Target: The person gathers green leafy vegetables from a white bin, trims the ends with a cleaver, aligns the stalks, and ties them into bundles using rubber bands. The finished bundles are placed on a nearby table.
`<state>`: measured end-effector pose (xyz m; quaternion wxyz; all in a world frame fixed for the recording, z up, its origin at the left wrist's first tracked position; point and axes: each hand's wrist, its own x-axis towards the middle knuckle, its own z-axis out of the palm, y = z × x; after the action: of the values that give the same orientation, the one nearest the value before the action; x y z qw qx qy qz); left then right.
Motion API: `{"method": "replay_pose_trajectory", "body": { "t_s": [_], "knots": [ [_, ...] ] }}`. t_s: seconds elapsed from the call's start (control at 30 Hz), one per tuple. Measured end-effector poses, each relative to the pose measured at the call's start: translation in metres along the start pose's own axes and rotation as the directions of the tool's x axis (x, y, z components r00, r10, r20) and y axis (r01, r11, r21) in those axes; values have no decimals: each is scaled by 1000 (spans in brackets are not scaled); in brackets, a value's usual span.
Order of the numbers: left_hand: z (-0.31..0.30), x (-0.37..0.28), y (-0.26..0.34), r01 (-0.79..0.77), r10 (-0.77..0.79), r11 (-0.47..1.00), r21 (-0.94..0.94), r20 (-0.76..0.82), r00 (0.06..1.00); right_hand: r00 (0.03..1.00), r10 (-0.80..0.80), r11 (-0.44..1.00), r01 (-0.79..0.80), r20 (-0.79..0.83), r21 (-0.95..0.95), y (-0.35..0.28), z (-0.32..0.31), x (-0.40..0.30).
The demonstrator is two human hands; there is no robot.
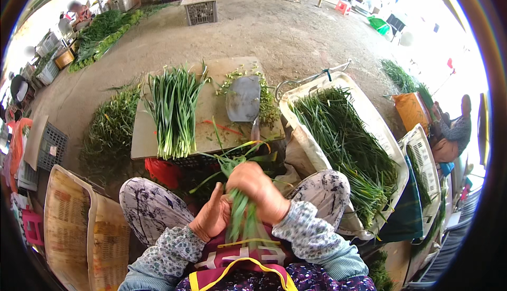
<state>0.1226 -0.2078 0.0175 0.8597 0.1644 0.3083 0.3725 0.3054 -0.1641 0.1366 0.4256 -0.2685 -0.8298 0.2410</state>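
Note:
A loose bunch of green garlic chives [239, 212] is between my hands, above my lap. My right hand [257, 190], blurred by motion, closes over the upper part of the bunch. My left hand [214, 214] cups it from the side with the thumb raised; its fingers are partly hidden behind the leaves. Beyond them, a low board table [214, 132] bears a neat pile of chives [174, 113], pale ends toward me. On its right part lies a broad-bladed cleaver [243, 99], handle toward me, beside cut stem bits [269, 107].
To my right stands a white plastic crate [380, 132] full of chives. Worn empty crates [107, 239] stand at my left. Discarded leaves [111, 128] heap beside the table. A red bag [162, 172] hangs below it. Another person [453, 132] sits at far right.

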Motion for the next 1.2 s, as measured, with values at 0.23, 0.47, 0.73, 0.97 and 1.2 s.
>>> {"method": "replay_pose_trajectory", "body": {
  "t_s": [0.23,0.47,0.73,0.97,1.2],
  "knots": [
    [-23,1,-4,130,-129,991,-8,92,987,936,-207,972,229,285,-46,-18,53,-41],
    [39,-3,44,307,-302,950,-65,75,950,924,-160,860,-43,348,509,-42,32,-31],
    [45,-37,77,313,-314,890,331,-53,948,515,789,604,-549,-335,578,45,-17,-42],
    [32,-66,62,341,-308,866,366,-145,940,643,756,327,-532,122,781,58,17,-41],
    [31,-93,64,264,-218,934,241,-201,955,549,802,173,-593,237,787,58,20,-45]
  ]
}}
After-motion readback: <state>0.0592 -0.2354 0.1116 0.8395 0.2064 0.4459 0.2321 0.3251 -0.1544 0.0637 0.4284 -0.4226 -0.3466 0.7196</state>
